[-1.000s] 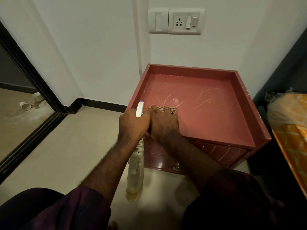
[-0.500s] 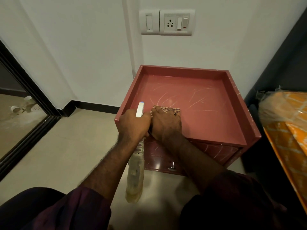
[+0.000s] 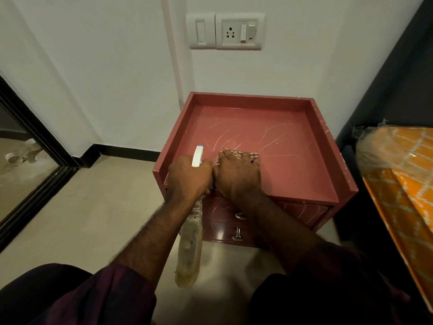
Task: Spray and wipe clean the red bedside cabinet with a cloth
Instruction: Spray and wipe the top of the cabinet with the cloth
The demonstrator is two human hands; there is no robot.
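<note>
left hand (image 3: pixel 188 178): clenched round the neck of the spray bottle (image 3: pixel 188 249). Nozzle sticks up past the knuckles and points at the cabinet; the bottle body hangs down in front of the drawers.
right hand (image 3: pixel 237 174): palm down on the cloth (image 3: pixel 255 156), fingers bent over it, holding it against the cabinet top. It touches the left hand at the thumb side. Ring on one finger.
cloth: checked, bunched under the right hand, with only its edges showing beyond the fingers.
cabinet (image 3: pixel 293 170): red, against the white wall, with a raised rim on the back and sides. The top has pale curved streaks. Both hands are at its front-left corner.
drawers: two metal handles (image 3: pixel 237 237) visible on the front, partly hidden by the right forearm.
wall: switch (image 3: pixel 202 31) and socket (image 3: pixel 240 31) above the cabinet.
right of cabinet: orange patterned mattress (image 3: pixel 403 172) in clear plastic.
left: black door track (image 3: pixel 35 195) on the tiled floor.
</note>
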